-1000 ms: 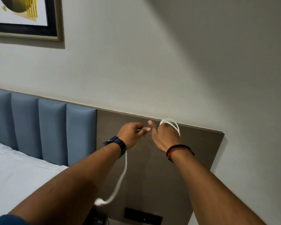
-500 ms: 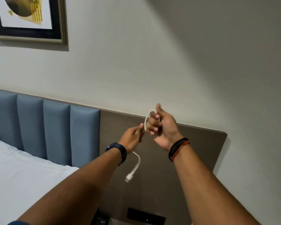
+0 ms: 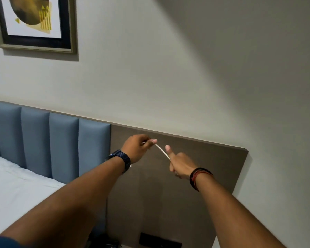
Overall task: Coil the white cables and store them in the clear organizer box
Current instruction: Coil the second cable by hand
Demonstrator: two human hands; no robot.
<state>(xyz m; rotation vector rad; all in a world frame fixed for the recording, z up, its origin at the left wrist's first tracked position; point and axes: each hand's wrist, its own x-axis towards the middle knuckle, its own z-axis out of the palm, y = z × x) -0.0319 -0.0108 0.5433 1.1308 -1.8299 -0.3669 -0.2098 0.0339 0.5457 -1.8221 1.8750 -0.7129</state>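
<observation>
In the middle of the frame, the left hand [image 3: 136,148] and right hand [image 3: 180,164] pinch the white cable [image 3: 162,151] tight, mid-coil; another loop probably comes next.

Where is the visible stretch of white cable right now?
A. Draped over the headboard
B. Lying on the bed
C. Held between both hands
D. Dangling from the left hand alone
C: the cable runs from the left hand to the right hand.

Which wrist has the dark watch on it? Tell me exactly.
The left wrist: a dark blue watch sits just behind the left hand. The right hand has black and red bands instead. Both hands grip the white cable.
</observation>
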